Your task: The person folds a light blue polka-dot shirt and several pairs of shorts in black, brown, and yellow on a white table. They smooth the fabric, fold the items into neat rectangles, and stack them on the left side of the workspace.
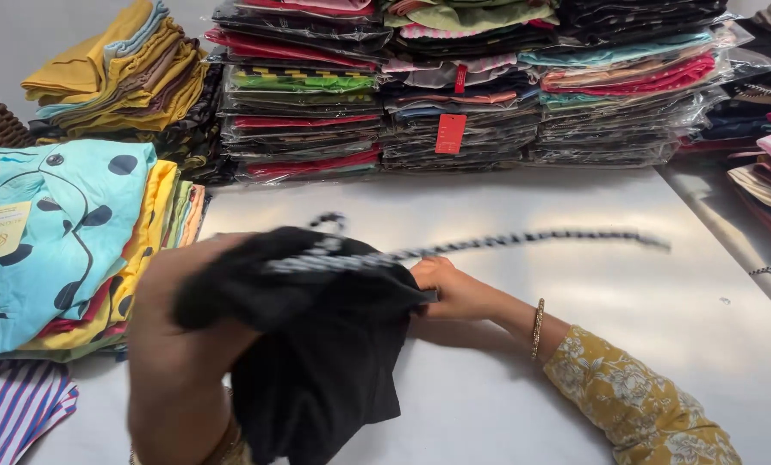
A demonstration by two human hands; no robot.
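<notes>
— Where's the black garment [317, 344] now?

— On the bench [523, 344], in front of the wrapped stacks [454, 86] and just right of the pile with the spotted blue top [49, 232]. My left hand [179, 319] is up inside it, so I can't tell whether those fingers are spread or curled. My right hand [450, 288] is closed, pinching the cloth at its right edge.

— And that striped cord [506, 241]?

— It's blurred and trails from the garment out to the right, above the bench; where it is fastened I can't make out.

— How would you handle this well?

— I'd judge it best to keep the right pinch firm at the edge, move the covered arm slowly so the cloth slides without bunching, and keep the cord clear of the stacks behind.
</notes>
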